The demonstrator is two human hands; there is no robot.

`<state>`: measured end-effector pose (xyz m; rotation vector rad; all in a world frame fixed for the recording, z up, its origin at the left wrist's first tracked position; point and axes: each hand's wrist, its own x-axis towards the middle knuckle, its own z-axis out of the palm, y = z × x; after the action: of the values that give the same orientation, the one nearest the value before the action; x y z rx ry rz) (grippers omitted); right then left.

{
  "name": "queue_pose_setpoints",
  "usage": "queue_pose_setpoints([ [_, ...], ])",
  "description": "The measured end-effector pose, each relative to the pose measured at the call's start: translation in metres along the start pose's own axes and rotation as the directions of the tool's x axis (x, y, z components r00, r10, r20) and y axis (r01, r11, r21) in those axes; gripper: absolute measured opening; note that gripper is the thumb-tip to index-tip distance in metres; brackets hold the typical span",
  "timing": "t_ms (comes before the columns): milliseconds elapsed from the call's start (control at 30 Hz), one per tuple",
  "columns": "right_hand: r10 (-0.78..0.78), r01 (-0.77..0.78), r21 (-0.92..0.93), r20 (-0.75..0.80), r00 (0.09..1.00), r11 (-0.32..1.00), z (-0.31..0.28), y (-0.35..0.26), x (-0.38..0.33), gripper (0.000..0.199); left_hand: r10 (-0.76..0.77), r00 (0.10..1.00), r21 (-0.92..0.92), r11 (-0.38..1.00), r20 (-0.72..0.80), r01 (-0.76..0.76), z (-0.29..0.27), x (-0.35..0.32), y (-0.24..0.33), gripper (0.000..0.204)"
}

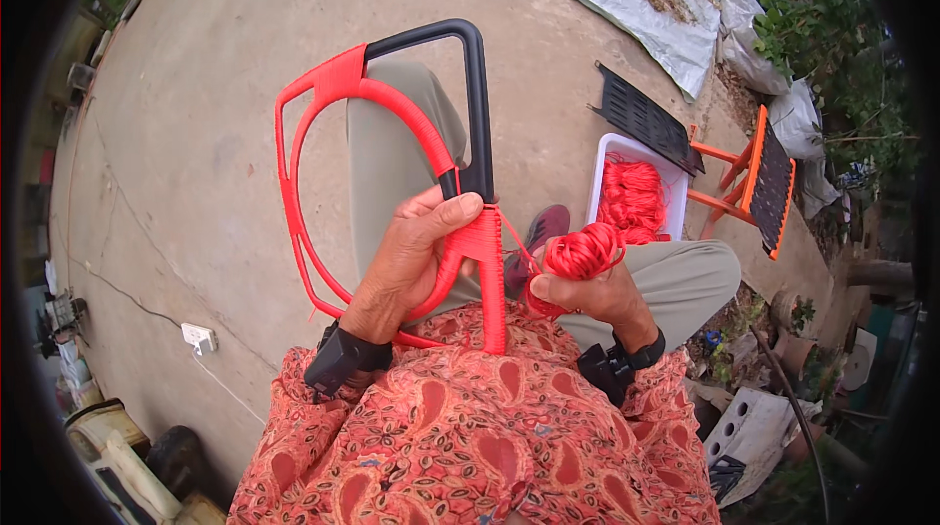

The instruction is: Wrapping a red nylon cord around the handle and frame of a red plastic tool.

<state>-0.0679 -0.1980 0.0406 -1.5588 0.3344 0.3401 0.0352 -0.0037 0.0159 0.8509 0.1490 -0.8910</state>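
My left hand [411,256] grips a black metal frame [475,94] at the spot where red cord is wound tightly around it, thumb pressed on the wrapping [480,241]. Red-wrapped curved bars [294,202] loop out to the left of the frame. My right hand [597,295] holds a ball of red cord [583,253] just right of the frame, and a short strand runs from the ball to the wrapping. Both wrists wear black devices on straps. The frame rests upright on my lap.
A white tub [612,158] with more red cord stands on the concrete ahead, beside an orange and black folding stool [759,177] and a black slatted panel [641,119]. A grey tarp [627,1] lies beyond. A white power strip [199,337] lies at left. Plants and pots fill the right.
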Motion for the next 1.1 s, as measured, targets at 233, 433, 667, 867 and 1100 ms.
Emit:
queue_pose_setpoints([
  [233,0.009,-0.013,0.254,0.018,1.0,0.967,-0.006,0.027,0.003,0.02,-0.011,1.0,0.047,0.999,0.01,0.011,0.005,0.003,0.003,0.016],
  [433,-0.104,0.106,0.318,-0.024,0.994,0.942,-0.01,0.031,0.003,0.02,-0.039,0.999,0.041,0.998,0.01,0.039,0.006,-0.003,-0.003,0.017],
  [667,-0.054,0.067,0.318,-0.048,0.997,0.946,-0.014,0.022,0.007,0.022,0.067,0.997,0.031,0.997,-0.039,-0.066,0.005,-0.005,-0.007,0.014],
  [867,-0.064,0.068,0.406,-0.024,0.998,0.911,-0.011,0.032,0.006,0.024,0.139,0.99,-0.047,0.989,-0.028,-0.141,-0.006,-0.01,-0.015,0.018],
  [1100,-0.104,0.108,0.509,-0.038,0.994,0.854,-0.013,0.053,0.015,0.022,0.121,0.993,-0.01,0.993,0.0,-0.121,-0.009,-0.014,-0.018,0.025],
])
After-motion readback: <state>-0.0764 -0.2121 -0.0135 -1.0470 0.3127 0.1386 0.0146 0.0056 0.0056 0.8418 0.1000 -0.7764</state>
